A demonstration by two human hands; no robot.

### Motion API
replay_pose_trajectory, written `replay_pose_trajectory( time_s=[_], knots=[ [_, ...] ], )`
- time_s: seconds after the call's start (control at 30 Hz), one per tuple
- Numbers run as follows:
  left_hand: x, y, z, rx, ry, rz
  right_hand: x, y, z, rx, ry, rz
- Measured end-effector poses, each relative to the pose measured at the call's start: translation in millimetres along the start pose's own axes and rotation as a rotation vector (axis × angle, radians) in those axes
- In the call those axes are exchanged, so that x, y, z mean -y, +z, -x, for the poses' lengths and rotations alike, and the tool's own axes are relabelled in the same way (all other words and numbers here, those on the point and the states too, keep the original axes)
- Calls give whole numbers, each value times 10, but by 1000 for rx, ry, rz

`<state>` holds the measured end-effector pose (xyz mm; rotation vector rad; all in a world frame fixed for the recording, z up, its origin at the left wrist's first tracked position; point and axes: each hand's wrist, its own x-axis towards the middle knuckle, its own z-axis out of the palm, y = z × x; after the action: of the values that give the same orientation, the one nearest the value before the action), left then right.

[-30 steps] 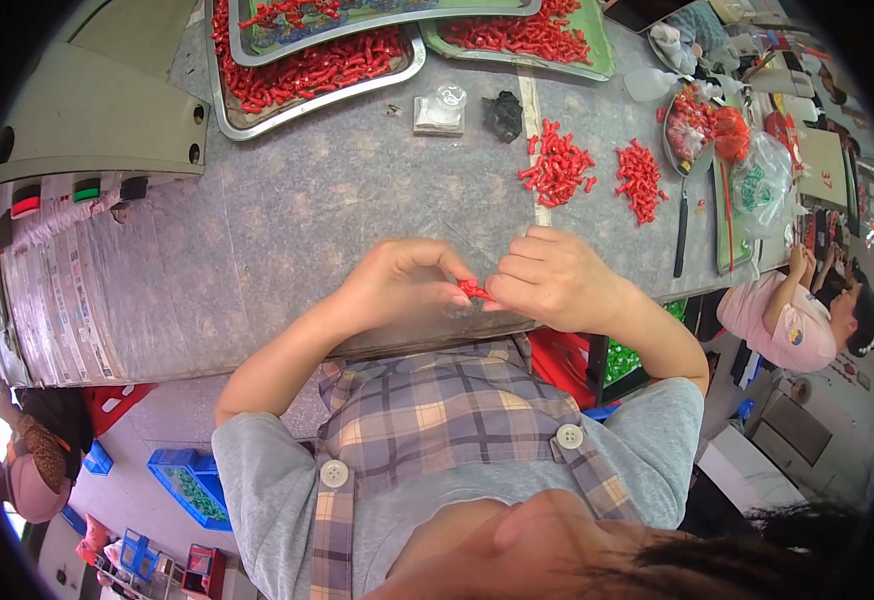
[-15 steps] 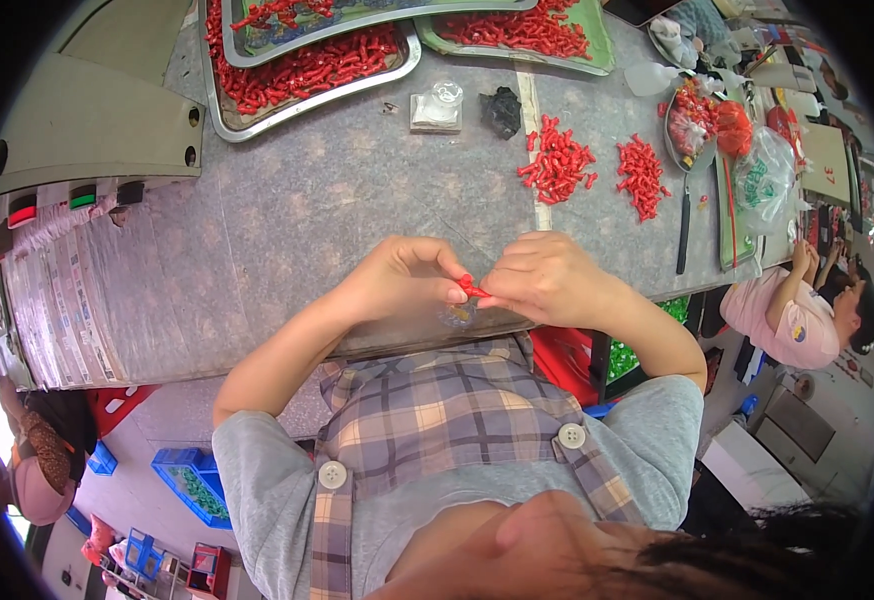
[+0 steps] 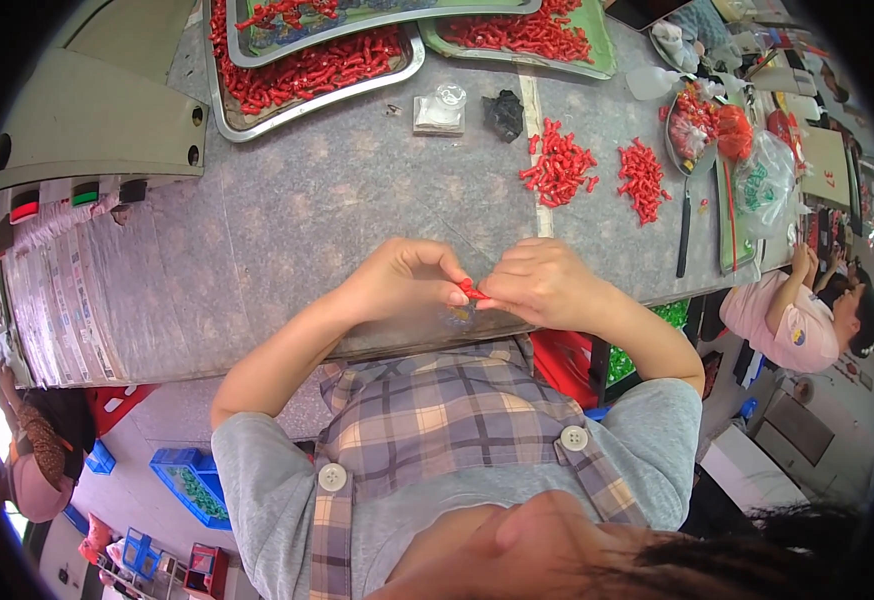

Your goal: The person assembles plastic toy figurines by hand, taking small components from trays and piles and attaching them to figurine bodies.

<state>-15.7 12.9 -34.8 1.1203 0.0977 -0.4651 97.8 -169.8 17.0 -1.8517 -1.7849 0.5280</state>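
Note:
Close to the table's near edge, a small red plastic piece (image 3: 470,288) is pinched between my two hands. My left hand (image 3: 407,275) grips its left end with thumb and index finger. The right end is in the closed fingers of my right hand (image 3: 542,282), which cover part of it. Farther off on the grey table (image 3: 327,200) lie two loose piles of similar red pieces: a larger pile (image 3: 559,165) and, to its right, a smaller pile (image 3: 643,180).
Metal trays (image 3: 332,108) full of red pieces stand at the far left, beside a green tray (image 3: 597,60). A small clear round container (image 3: 450,96), a black crumpled lump (image 3: 503,115) and a black-handled tool (image 3: 684,235) lie around. A grey machine (image 3: 87,130) stands left; a co-worker (image 3: 782,315) sits right.
My hands stay nearly in place around the red piece, with only slight finger movement. The whole view has shifted a little.

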Motion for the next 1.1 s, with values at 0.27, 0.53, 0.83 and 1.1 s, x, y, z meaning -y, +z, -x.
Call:
replay_pose_trajectory(
  time_s=[0.27, 0.53, 0.83, 1.1],
  knots=[
    [-22, -5, -3, -2, -8, -10, -4, 26, 5, -46, -1, 4],
    [4, -10, -5, -2, -20, 97, -14, 48, 15, -55, 37, -29],
    [-19, 17, 13, -68, 361, -437, -3, 26, 43, -83, -85, 110],
    [-89, 78, 6, -130, 642, -641, 28, -11, 33, -129, -243, 297]
  ],
)
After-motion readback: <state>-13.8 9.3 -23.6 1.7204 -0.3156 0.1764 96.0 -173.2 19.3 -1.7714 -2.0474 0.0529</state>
